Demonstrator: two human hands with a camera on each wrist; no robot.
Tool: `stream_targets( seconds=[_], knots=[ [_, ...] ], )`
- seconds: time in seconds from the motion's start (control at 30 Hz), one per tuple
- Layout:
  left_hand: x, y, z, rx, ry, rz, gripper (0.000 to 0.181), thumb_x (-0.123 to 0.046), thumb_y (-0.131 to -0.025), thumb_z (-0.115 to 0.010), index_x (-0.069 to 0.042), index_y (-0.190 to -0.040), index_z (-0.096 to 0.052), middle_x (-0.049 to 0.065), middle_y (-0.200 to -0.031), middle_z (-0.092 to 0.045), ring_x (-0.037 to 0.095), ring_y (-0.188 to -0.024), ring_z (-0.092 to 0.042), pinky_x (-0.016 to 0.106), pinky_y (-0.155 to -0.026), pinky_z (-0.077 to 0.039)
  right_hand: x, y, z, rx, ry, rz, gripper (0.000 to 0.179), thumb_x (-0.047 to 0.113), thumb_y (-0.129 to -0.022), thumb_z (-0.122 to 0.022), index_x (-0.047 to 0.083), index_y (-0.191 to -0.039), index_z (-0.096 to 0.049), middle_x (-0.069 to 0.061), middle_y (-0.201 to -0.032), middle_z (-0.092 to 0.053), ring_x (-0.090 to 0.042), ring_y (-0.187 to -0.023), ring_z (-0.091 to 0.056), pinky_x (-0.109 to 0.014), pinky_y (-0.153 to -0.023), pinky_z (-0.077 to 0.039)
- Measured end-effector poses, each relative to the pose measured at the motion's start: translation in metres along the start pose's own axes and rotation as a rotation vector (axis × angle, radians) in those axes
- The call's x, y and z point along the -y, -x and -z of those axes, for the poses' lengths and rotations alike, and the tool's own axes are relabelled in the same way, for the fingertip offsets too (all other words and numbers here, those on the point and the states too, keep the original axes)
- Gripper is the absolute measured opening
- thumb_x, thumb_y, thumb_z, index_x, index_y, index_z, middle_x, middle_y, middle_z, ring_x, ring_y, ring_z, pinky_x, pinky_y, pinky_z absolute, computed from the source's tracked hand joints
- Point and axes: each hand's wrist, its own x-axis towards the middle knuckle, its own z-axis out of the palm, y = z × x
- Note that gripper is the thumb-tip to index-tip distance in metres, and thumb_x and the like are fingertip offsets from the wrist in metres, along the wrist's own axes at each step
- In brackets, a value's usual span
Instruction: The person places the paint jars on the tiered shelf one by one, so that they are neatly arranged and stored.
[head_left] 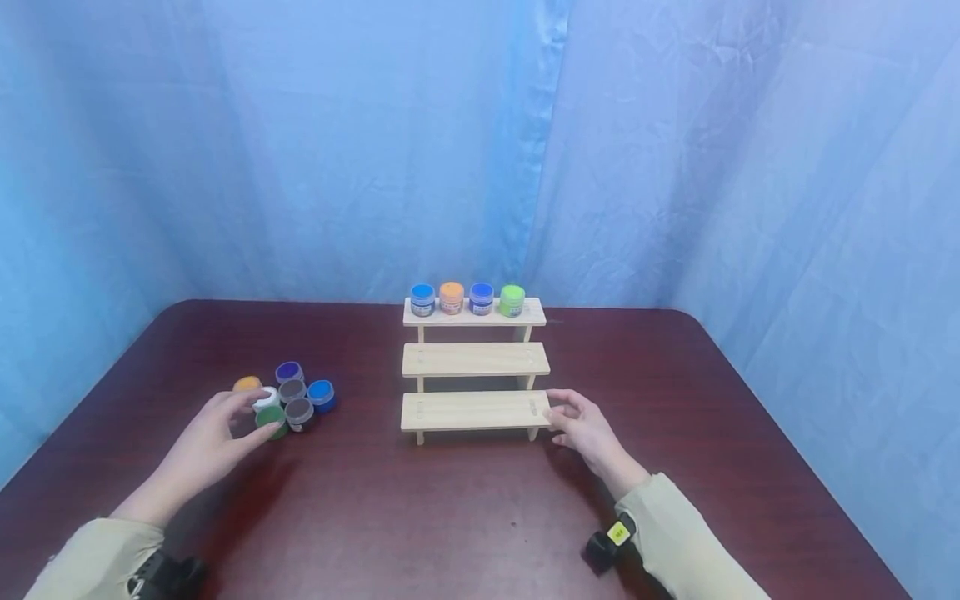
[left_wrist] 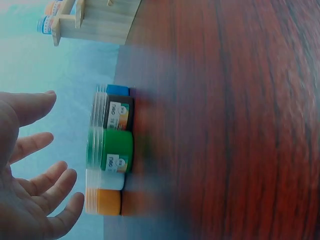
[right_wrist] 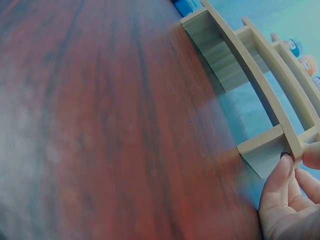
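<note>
In the head view, my left hand (head_left: 215,435) reaches over a cluster of small paint jars, thumb and fingers spread apart. Nearest to it are a green paint jar (head_left: 271,422) and a white paint jar (head_left: 266,398). The left wrist view shows its fingertips apart from the green jar (left_wrist: 118,150) and the orange jar (left_wrist: 108,201). My right hand (head_left: 587,431) pinches the right end of the lowest board of a three-step wooden display stand (head_left: 472,410). Thumb and fingers grip that board's edge in the right wrist view.
On the stand's top step sit several jars in a row: a blue jar (head_left: 422,301), an orange jar (head_left: 452,298), a purple jar (head_left: 482,298) and a light green jar (head_left: 512,301). Dark, purple and blue jars fill the cluster's far side. Blue curtains (head_left: 375,150) surround the table (head_left: 450,517).
</note>
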Motion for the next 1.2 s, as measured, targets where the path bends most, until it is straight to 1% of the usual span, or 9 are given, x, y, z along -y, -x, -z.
stream_targets(
  seconds=[0.1,0.27,0.37,0.6,0.9,1.07,1.2],
  knots=[
    [0.003,-0.001,0.0,0.013,-0.006,0.016,0.054,-0.029,-0.084,-0.068,0.0,-0.126,-0.05,0.028,-0.117,-0.05,0.048,-0.104,-0.054,0.06,-0.087,-0.046,0.0,0.0,-0.001,-0.004,-0.005,-0.006,0.04,0.003,-0.091,-0.05,-0.001,-0.13,-0.043,0.0,-0.086,-0.06,-0.01,-0.073,-0.054,-0.021,-0.06,-0.05],
    [0.007,-0.001,-0.001,0.073,-0.034,0.04,0.059,-0.031,-0.084,-0.067,0.004,-0.127,-0.048,0.033,-0.119,-0.046,0.049,-0.105,-0.052,0.061,-0.085,-0.045,0.0,0.0,-0.002,-0.007,-0.014,-0.013,0.04,0.002,-0.091,-0.051,-0.001,-0.13,-0.044,0.0,-0.086,-0.059,-0.01,-0.072,-0.054,-0.021,-0.06,-0.05],
    [0.009,-0.001,-0.002,0.096,-0.048,0.04,0.061,-0.032,-0.084,-0.067,0.006,-0.126,-0.047,0.034,-0.118,-0.046,0.049,-0.104,-0.053,0.061,-0.084,-0.046,-0.001,0.001,-0.002,-0.001,-0.018,-0.011,0.04,0.002,-0.091,-0.051,-0.002,-0.13,-0.044,0.0,-0.085,-0.059,-0.01,-0.071,-0.054,-0.021,-0.059,-0.049],
    [0.011,-0.002,-0.004,0.097,-0.06,0.027,0.06,-0.03,-0.083,-0.068,0.008,-0.125,-0.048,0.036,-0.118,-0.046,0.049,-0.102,-0.054,0.061,-0.083,-0.045,-0.001,0.0,-0.001,-0.006,-0.015,-0.007,0.039,0.002,-0.091,-0.05,-0.001,-0.13,-0.044,0.001,-0.084,-0.059,-0.01,-0.071,-0.054,-0.02,-0.059,-0.049],
    [0.013,-0.004,-0.003,0.118,-0.063,0.052,0.059,-0.031,-0.083,-0.067,0.007,-0.125,-0.048,0.036,-0.117,-0.047,0.049,-0.104,-0.053,0.061,-0.083,-0.045,-0.001,0.0,-0.001,-0.003,-0.017,-0.001,0.039,0.002,-0.091,-0.05,-0.002,-0.13,-0.044,0.003,-0.081,-0.059,-0.01,-0.071,-0.053,-0.02,-0.058,-0.049],
    [0.014,-0.004,-0.005,0.109,-0.056,0.039,0.057,-0.028,-0.083,-0.068,0.009,-0.123,-0.05,0.034,-0.117,-0.051,0.048,-0.103,-0.054,0.06,-0.084,-0.045,-0.001,0.0,-0.001,-0.001,-0.019,0.005,0.039,0.002,-0.091,-0.051,-0.002,-0.129,-0.044,0.004,-0.08,-0.059,-0.01,-0.071,-0.053,-0.02,-0.058,-0.049],
    [0.016,-0.006,-0.006,0.105,-0.051,0.026,0.056,-0.028,-0.083,-0.068,0.007,-0.122,-0.051,0.033,-0.117,-0.052,0.047,-0.102,-0.055,0.06,-0.084,-0.045,-0.001,0.0,-0.001,0.0,-0.022,0.005,0.039,0.002,-0.091,-0.051,-0.002,-0.129,-0.044,0.004,-0.08,-0.059,-0.01,-0.07,-0.053,-0.02,-0.058,-0.049]
  ],
)
